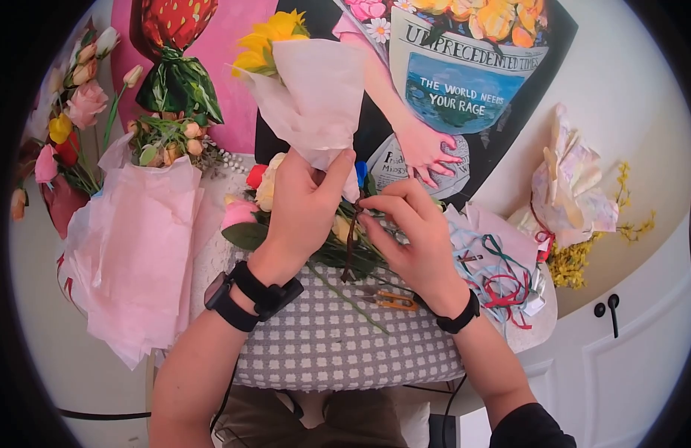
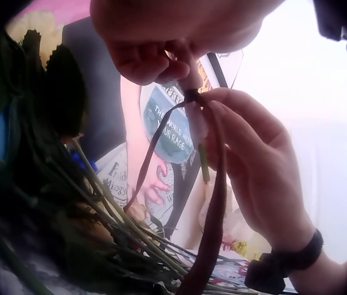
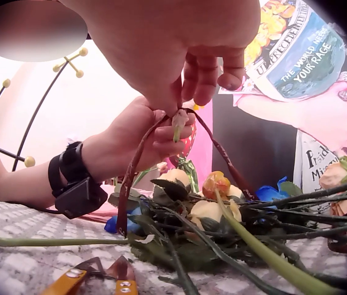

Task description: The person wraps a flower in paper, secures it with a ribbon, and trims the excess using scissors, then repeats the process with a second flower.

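My left hand [image 1: 304,201] grips the gathered lower end of a small bouquet wrapped in pale paper [image 1: 319,89]. A yellow flower [image 1: 265,48] shows at the top of the wrap. A dark brown ribbon [image 2: 210,224] goes round the narrow base, its two tails hanging down. At the ribbon's knot [image 2: 191,96], the thumb and fingertips of my right hand [image 1: 409,228] pinch the ribbon, close beside the left hand. A short green stem end [image 3: 177,132] pokes out below the wrap in the right wrist view.
Beneath the hands, loose flowers and stems [image 3: 222,215] lie on a checked cushion [image 1: 345,358], with orange-handled snips [image 1: 394,299]. Pink paper sheets [image 1: 136,246] are at left, tangled ribbons [image 1: 506,280] at right. Another wrapped bouquet [image 1: 573,183] stands far right; painted canvases [image 1: 465,89] lean behind.
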A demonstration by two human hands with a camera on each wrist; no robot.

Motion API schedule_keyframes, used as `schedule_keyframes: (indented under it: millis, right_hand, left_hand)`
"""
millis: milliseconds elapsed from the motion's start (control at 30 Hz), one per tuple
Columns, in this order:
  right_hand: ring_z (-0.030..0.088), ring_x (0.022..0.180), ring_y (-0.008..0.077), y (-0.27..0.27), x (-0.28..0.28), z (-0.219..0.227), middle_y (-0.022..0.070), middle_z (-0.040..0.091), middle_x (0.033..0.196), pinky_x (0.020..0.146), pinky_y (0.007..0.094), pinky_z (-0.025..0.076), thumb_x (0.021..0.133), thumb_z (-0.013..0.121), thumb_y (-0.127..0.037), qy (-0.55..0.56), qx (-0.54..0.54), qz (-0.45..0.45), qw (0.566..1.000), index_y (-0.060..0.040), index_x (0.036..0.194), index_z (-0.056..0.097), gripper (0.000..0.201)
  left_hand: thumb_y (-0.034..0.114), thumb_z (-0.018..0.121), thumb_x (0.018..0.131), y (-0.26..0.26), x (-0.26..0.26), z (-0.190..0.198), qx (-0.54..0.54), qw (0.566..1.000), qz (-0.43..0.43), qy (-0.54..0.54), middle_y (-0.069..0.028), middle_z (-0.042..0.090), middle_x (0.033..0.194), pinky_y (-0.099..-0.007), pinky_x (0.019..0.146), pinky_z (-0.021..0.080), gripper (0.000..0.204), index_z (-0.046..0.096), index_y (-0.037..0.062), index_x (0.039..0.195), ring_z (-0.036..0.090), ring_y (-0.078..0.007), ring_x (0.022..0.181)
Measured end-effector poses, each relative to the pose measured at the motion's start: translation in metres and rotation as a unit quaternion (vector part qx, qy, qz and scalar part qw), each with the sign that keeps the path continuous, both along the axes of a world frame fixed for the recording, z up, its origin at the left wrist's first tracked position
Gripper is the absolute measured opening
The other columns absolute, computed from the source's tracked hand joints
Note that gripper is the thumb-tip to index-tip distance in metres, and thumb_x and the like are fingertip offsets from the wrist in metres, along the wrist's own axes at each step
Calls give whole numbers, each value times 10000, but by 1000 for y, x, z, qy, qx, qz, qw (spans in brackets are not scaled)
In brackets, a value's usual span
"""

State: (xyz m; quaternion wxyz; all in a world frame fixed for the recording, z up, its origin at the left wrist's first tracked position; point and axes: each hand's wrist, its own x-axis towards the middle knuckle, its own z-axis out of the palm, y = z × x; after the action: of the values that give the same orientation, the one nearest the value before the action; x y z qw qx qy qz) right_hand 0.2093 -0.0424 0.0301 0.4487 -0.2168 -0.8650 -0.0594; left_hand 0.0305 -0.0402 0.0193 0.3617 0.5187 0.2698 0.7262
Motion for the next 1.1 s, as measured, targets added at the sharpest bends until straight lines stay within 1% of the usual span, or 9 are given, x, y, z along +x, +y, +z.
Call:
schedule_keyframes:
  millis: [167,333,500,600,667,800,867,933,1100]
  right_hand:
    - [611,785,289,-5,-3,2,93,591,945,696,375,473,821,759,-16,-18,-6,11,1000,-33,957,659,170]
    - [595,831,322,-6,0,5,114,570,951,717,390,462,844,720,7,-20,-81,16,996,-25,981,605,182]
    - [588,839,329,-4,1,6,121,562,953,723,394,465,857,713,3,-25,-62,19,998,-28,990,603,175]
    - [589,829,328,-4,3,7,119,566,954,719,396,469,859,711,4,-36,-53,26,998,-25,984,602,168]
    - [591,818,327,-6,2,7,119,569,958,713,398,471,859,710,5,-46,-48,34,997,-24,981,601,166]
    - [605,799,300,-9,-2,4,108,584,975,680,378,477,852,736,7,-9,-15,48,999,-24,1013,625,199]
    - [611,800,285,-9,-2,3,101,589,981,669,367,479,849,748,5,12,0,33,999,-24,1034,639,217]
    - [624,806,253,-9,-4,6,85,593,979,652,343,484,839,771,-2,33,-6,-9,999,-29,1068,667,253]
    - [626,779,250,-5,-1,2,90,592,1002,641,349,495,834,772,-3,8,-5,-13,1000,-40,1060,682,247]
  left_hand:
    - [101,655,998,-2,4,1,15,1000,-6,8,3,656,927,-235,591,414,227,598,-16,1184,545,-33,716]
    - [106,658,996,-2,5,-3,6,999,26,41,-2,657,910,-239,584,414,236,603,-25,1185,542,-38,709]
    - [114,659,995,-4,10,-2,12,996,61,68,-15,657,864,-249,577,415,222,621,-35,1155,545,-49,683]
    - [114,666,991,3,11,-9,93,989,106,47,-29,662,831,-255,562,415,212,631,-41,1132,546,-61,651]
    - [111,674,985,1,4,-10,60,975,142,157,-44,674,826,-255,559,430,218,631,-44,1133,560,-68,642]
    - [117,679,987,-2,-4,-1,14,984,120,129,-44,684,827,-252,552,430,207,638,-46,1107,559,-71,629]
    - [125,677,993,0,1,3,34,995,93,9,-37,680,825,-247,554,436,194,643,-45,1080,572,-71,629]
    - [124,677,995,0,2,4,31,996,84,12,-34,679,830,-245,558,440,190,641,-44,1075,582,-69,637]
    - [114,677,996,-4,1,2,-6,997,61,45,-33,678,850,-242,579,464,184,629,-43,1079,611,-62,679]
